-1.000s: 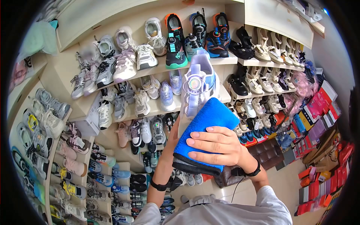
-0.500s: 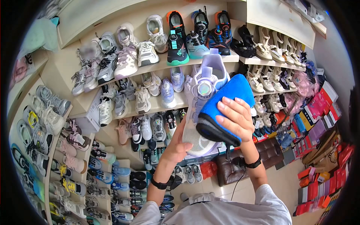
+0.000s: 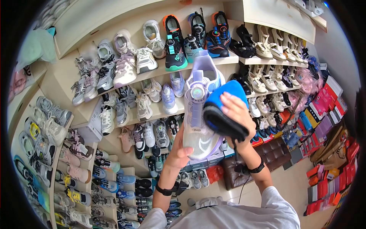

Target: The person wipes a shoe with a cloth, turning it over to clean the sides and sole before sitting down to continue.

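My left hand (image 3: 179, 152) grips a white and lavender sneaker (image 3: 198, 139) by its toe end, thumb over the side of the toe. The sneaker is upright, heel away from me, with a round dial (image 3: 197, 91) on its tongue. My right hand (image 3: 238, 118) is closed around a thick blue cloth pad with a black edge (image 3: 225, 99). This pad is against or just over the right side of the sneaker; whether it touches cannot be seen. Part of the sneaker's right side is hidden behind it.
Shelves (image 3: 152, 78) with rows of sneakers stand ahead and at the left. Cream strapped shoes (image 3: 263, 45) fill the right shelves. A brown leather bench (image 3: 263, 162) is below, and stacked shoe boxes (image 3: 331, 183) line the right side.
The sneaker has shifted slightly left and turned more upright. My right hand has tilted the blue pad, showing more of its black edge and uncovering more of the sneaker's toe.
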`<action>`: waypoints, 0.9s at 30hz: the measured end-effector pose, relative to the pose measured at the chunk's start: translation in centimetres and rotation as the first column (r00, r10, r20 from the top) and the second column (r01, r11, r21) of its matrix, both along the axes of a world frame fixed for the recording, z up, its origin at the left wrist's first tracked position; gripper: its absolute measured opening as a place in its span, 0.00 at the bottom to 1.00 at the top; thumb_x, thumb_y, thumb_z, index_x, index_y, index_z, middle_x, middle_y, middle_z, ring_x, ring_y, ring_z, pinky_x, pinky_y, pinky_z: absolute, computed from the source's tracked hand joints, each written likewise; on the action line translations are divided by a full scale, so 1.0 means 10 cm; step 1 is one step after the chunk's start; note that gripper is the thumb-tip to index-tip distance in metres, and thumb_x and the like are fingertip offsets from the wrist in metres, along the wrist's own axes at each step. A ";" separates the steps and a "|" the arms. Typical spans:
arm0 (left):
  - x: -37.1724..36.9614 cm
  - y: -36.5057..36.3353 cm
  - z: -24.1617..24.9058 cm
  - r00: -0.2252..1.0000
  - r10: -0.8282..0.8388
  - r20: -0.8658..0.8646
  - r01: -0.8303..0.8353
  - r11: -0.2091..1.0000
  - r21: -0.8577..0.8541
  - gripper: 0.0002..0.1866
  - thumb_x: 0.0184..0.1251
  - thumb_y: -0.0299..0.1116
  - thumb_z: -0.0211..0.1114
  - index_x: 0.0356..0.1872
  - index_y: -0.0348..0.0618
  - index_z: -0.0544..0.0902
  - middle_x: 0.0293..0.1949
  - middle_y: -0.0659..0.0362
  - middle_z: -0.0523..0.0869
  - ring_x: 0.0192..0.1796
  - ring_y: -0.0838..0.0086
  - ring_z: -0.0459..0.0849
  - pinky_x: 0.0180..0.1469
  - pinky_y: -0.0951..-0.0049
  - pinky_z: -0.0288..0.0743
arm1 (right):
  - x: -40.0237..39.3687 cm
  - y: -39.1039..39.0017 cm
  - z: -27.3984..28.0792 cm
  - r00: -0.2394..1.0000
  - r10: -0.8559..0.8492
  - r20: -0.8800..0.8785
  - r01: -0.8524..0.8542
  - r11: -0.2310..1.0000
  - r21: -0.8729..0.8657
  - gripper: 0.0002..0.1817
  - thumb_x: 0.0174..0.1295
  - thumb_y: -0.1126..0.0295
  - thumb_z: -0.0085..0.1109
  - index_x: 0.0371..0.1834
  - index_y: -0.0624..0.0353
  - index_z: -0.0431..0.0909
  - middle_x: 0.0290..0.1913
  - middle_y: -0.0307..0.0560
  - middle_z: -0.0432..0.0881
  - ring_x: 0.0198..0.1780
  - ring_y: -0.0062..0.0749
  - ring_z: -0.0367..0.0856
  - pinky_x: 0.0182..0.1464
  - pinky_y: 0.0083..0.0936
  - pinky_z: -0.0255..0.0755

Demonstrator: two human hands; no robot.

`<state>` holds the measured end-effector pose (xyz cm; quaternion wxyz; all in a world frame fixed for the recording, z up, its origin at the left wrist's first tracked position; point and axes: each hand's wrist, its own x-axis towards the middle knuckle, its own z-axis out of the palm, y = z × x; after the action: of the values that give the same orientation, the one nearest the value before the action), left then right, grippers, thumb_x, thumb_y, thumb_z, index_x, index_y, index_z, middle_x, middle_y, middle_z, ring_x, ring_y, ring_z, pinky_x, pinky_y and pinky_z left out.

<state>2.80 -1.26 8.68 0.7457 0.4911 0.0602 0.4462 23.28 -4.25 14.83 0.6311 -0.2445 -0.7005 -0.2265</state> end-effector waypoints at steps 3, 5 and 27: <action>0.04 -0.01 0.06 0.998 0.005 0.061 -0.004 1.000 -0.013 0.58 0.50 0.41 0.79 0.81 0.40 0.52 0.73 0.55 0.69 0.74 0.66 0.70 0.76 0.63 0.64 | -0.07 -0.13 0.04 0.989 -0.007 0.151 0.016 0.998 -0.060 0.17 0.60 0.69 0.65 0.52 0.61 0.86 0.59 0.52 0.87 0.63 0.46 0.83 0.66 0.41 0.70; 0.06 0.06 -0.05 0.997 0.010 0.078 -0.007 0.999 -0.037 0.54 0.58 0.45 0.78 0.80 0.41 0.54 0.73 0.56 0.70 0.73 0.68 0.72 0.75 0.64 0.67 | -0.11 -0.19 0.06 0.972 0.065 0.225 -0.038 0.991 -0.125 0.19 0.60 0.67 0.64 0.54 0.60 0.86 0.60 0.51 0.86 0.64 0.44 0.83 0.67 0.41 0.69; 0.06 0.03 -0.12 1.000 0.021 0.019 -0.019 0.996 -0.084 0.59 0.53 0.42 0.79 0.82 0.41 0.50 0.75 0.56 0.68 0.74 0.68 0.70 0.75 0.65 0.63 | 0.03 -0.09 -0.04 0.941 -0.040 0.335 0.005 0.994 0.106 0.14 0.64 0.71 0.62 0.53 0.53 0.85 0.59 0.49 0.86 0.62 0.39 0.84 0.67 0.35 0.71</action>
<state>3.41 -0.97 7.53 0.7618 0.4542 0.0763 0.4555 23.57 -5.19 14.44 0.5112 -0.1770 -0.7825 -0.3083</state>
